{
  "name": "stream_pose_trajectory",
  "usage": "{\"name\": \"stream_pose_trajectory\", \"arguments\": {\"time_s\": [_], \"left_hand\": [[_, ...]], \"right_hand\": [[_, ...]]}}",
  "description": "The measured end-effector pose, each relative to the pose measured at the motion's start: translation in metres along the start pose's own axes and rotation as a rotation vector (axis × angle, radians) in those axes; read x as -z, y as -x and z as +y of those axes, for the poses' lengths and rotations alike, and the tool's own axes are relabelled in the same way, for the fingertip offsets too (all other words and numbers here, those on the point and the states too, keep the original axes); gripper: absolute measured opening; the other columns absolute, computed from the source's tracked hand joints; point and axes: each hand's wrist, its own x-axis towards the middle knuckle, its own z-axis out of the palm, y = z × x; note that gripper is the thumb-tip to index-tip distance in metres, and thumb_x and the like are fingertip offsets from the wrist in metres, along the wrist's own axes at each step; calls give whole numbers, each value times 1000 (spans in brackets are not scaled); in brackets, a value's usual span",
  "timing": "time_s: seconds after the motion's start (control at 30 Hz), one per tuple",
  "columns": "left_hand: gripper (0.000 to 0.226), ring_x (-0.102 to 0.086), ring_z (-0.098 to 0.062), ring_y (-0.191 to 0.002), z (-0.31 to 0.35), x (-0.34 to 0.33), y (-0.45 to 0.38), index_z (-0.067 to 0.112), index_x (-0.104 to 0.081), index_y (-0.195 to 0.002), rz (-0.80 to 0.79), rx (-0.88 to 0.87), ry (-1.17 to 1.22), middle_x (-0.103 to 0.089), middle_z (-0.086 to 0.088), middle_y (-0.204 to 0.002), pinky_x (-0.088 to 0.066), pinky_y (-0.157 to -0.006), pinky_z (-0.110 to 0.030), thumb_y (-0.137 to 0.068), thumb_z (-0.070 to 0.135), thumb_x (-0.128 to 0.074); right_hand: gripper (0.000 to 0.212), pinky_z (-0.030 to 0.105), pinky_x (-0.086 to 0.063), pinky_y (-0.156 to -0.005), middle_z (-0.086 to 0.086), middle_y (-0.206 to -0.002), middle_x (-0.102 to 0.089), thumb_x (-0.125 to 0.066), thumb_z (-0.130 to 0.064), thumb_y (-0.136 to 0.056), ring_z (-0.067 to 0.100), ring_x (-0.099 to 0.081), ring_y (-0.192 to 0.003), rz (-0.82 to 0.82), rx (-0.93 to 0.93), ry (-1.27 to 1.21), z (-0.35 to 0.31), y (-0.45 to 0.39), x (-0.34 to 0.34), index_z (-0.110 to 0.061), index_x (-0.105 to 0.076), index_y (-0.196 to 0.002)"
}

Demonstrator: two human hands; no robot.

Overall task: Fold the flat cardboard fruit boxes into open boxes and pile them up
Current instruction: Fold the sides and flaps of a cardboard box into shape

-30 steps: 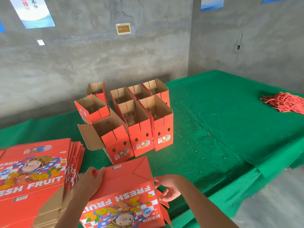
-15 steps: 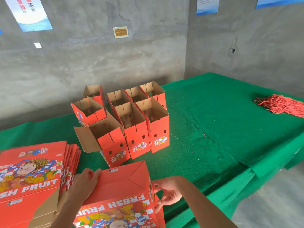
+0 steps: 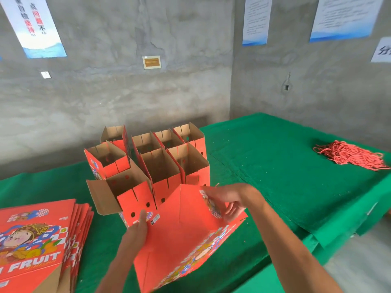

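Lifted off the green table (image 3: pixel 275 166) since a second ago: flat box (image 3: pixel 182 229), gripped at its left edge by left hand (image 3: pixel 137 231), top corner pinched by right hand (image 3: pixel 230 199).

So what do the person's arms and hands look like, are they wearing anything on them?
Nothing that shows. The left hand and right hand are bare: no gloves, rings or watch visible. Both forearms are bare to the frame's lower edge, with no sleeve in view.

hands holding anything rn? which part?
Both hold one flat red fruit box, raised off the table: left hand at its left edge, right hand pinching the upper right edge.
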Motion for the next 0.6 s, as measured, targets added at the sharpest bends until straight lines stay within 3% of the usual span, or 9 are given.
{"name": "stream_pose_trajectory", "arguments": {"time_s": [0.07,0.13,0.2,0.27,0.3,0.37,0.43,0.5,0.6], "left_hand": [[92,-65,-36,-111,18,-21,13,14,-67,-119,-159,78,243,-69,-20,-122,-51,-95,-43,-83,88,-25],[90,-69,-27,-91,36,-38,29,22,-70,-100,-352,107,409,-76,-5,-95,-56,-74,-40,-68,97,-30],[86,-68,-29,-103,56,-58,42,30,-76,-102,-545,98,556,-74,-4,-110,-58,-78,-53,-68,98,-37],[77,-64,-32,-118,84,-74,58,39,-74,-115,-706,31,660,-68,-2,-126,-51,-88,-65,-75,95,-38],[76,-63,-30,-119,98,-81,65,42,-68,-123,-748,-8,684,-66,2,-129,-50,-90,-67,-78,94,-36],[73,-59,-27,-120,127,-97,79,43,-55,-133,-754,-49,738,-57,10,-132,-54,-89,-65,-81,91,-34],[71,-51,-27,-125,148,-112,89,37,-53,-132,-712,-59,763,-46,10,-134,-58,-84,-63,-84,87,-36],[61,-50,-22,-126,161,-129,99,42,-57,-120,-673,-109,719,-49,16,-130,-61,-81,-56,-86,87,-32],[47,-58,-3,-108,166,-159,107,58,-63,-108,-613,-211,655,-60,26,-116,-59,-89,-49,-87,85,-30]], "right_hand": [[67,37,-63,-85,18,-121,-66,-44,-65,-100,35,-73,-100,123,91,219,-13,23,14,-10,-54,-136],[46,28,-63,-69,9,-107,-62,-42,-51,-106,38,-72,-92,181,166,310,-20,47,20,-15,-52,-133],[40,32,-59,-68,9,-99,-60,-43,-44,-106,38,-71,-88,219,192,402,-16,63,15,-15,-55,-132],[38,28,-49,-84,13,-120,-62,-44,-35,-106,33,-61,-118,388,206,566,-5,61,1,-17,-57,-136],[38,30,-47,-94,16,-134,-54,-44,-32,-105,32,-53,-128,468,188,597,4,54,-7,-22,-55,-140],[45,36,-50,-101,21,-147,-35,-45,-32,-106,35,-51,-130,552,96,624,24,47,-22,-35,-42,-151],[51,38,-53,-96,24,-150,-28,-46,-37,-107,36,-54,-127,582,7,657,45,37,-28,-42,-32,-156],[57,37,-52,-100,24,-154,-25,-48,-46,-106,36,-49,-131,626,23,669,69,24,-31,-43,-25,-157],[56,37,-46,-109,24,-160,-18,-48,-57,-102,32,-45,-138,665,64,585,108,4,-32,-41,-30,-153]]}}
